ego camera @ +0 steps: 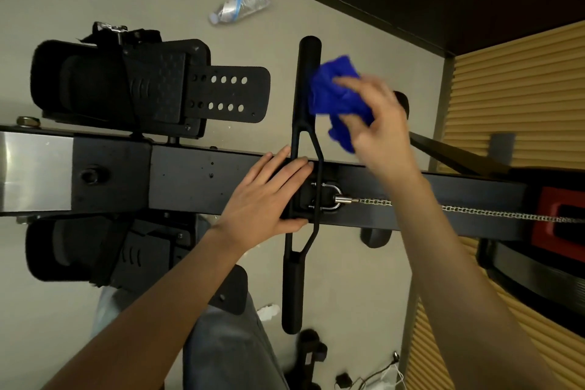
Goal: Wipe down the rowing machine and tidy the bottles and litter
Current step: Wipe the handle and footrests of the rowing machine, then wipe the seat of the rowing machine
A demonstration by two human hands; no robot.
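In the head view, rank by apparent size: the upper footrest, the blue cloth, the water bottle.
1. Upper footrest, clearly largest.
2. Blue cloth, partly hidden by the right hand.
3. Water bottle, smallest, though it lies farther from the camera, so this is appearance only.

Head cam, steep downward, prob. close.
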